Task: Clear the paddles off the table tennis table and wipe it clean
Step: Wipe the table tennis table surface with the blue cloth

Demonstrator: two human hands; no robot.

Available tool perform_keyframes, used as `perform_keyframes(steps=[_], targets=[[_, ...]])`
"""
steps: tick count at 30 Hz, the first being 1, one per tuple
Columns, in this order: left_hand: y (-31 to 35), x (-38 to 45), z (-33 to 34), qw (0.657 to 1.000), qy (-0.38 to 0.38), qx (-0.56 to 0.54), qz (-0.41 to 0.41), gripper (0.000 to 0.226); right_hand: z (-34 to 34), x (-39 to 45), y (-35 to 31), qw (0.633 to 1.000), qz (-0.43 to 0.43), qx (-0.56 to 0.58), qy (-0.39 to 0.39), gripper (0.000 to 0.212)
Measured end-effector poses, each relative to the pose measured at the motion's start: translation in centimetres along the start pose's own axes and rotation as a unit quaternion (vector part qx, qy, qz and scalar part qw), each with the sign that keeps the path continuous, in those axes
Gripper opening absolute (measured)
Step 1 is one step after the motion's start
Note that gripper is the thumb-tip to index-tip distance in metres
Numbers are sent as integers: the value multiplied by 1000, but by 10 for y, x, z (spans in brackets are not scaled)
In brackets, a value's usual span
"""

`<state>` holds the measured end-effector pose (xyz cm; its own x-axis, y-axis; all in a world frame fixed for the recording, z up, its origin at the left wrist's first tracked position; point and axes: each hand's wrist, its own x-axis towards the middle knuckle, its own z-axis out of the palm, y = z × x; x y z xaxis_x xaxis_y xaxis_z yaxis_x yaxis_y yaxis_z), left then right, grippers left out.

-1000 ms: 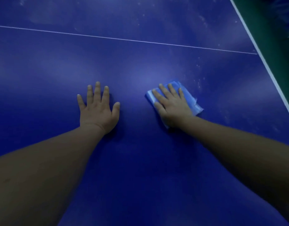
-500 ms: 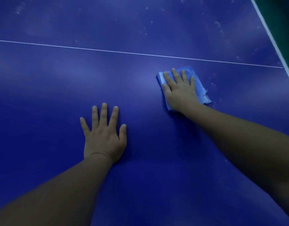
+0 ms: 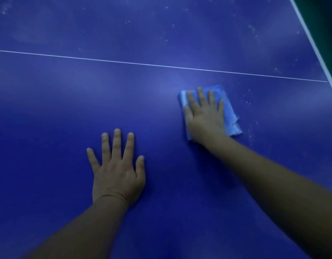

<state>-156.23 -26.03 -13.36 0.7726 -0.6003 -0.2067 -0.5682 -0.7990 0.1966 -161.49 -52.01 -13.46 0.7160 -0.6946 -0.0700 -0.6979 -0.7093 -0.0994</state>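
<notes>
The blue table tennis table point(image 3: 49, 109) fills the view. My right hand point(image 3: 204, 116) presses flat, fingers straight, on a folded light-blue cloth point(image 3: 229, 113) that lies on the table just below the white centre line point(image 3: 124, 61). My left hand point(image 3: 117, 171) rests flat on the bare surface, fingers spread, to the left of and nearer than the cloth. No paddle is in view.
White dusty specks point(image 3: 249, 101) dot the surface right of the cloth and beyond the line. The table's white-edged right side point(image 3: 311, 40) runs diagonally at the upper right, with dark green floor point(image 3: 328, 19) past it.
My right hand has pushed the cloth away from me, closer to the white line, over the last second. My left hand has stayed planted on the table.
</notes>
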Motion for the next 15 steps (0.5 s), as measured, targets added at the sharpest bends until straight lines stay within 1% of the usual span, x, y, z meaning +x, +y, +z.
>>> perform_keyframes(steps=[2, 3, 5, 7, 9, 10, 11, 12, 13, 14, 15], targets=[[-1, 0, 0, 1000, 3, -2, 2, 68, 4, -19, -33, 999, -47, 4, -4, 60], [-1, 0, 1, 1000, 5, -2, 4, 68, 6, -14, -49, 998, -57, 6, -4, 59], [-2, 1, 1, 1000, 10, -5, 4, 69, 5, 17, -85, 998, -64, 25, -4, 57], [-2, 1, 1, 1000, 11, -8, 1, 71, 5, 48, -109, 995, -92, 35, -13, 56], [-2, 1, 2, 1000, 13, -7, 2, 71, 6, 69, -97, 991, -130, 13, -21, 56], [-2, 1, 2, 1000, 14, -8, 4, 71, 7, 78, -72, 991, -135, -19, -12, 57], [-3, 1, 2, 1000, 17, -8, 5, 71, 6, 87, -38, 992, -114, -56, -4, 60], [-4, 1, 2, 1000, 20, -7, 6, 70, 4, 96, 4, 995, -64, -75, 7, 63], [-4, 1, 3, 1000, 21, -7, 8, 70, -1, 103, 50, 996, 7, -81, 21, 64], [-3, 1, 3, 1000, 20, -6, 9, 70, -9, 106, 92, 994, 94, -50, 27, 63], [-3, 1, 4, 1000, 17, -5, 11, 69, -20, 105, 125, 982, 187, 0, 24, 60]])
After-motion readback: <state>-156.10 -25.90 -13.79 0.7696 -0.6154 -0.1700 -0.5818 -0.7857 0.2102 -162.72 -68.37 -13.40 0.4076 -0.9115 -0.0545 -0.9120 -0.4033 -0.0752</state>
